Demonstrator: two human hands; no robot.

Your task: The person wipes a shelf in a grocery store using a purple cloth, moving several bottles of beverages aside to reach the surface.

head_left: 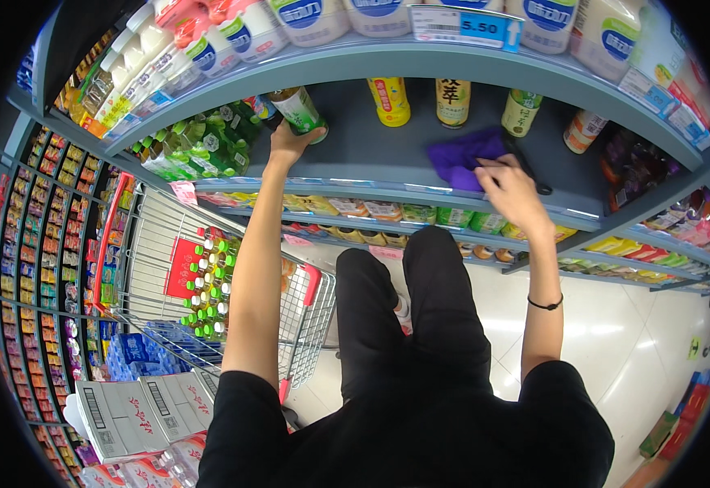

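My left hand (294, 141) grips the lower part of a green-labelled drink bottle (299, 110) at the left of a dark grey store shelf (361, 143). Purple cloth (466, 155) lies bunched on that shelf under the fingers of my right hand (512, 189). A black strap-like thing (531, 168) with a looped end sits beside the cloth. Behind it stand a yellow bottle (389, 104), a cream-labelled bottle (452, 104), a pale green bottle (520, 113) and an orange-and-white bottle (583, 131), spaced apart. The upper shelf hides their tops.
Green bottles (199, 143) crowd the shelf's left end; dark packs (635, 161) fill its right end. The upper shelf edge (355, 64) overhangs, with milk drinks above. A wire shopping cart (306, 323) holding several bottles (211, 280) stands at my left, near stacked cartons (126, 415).
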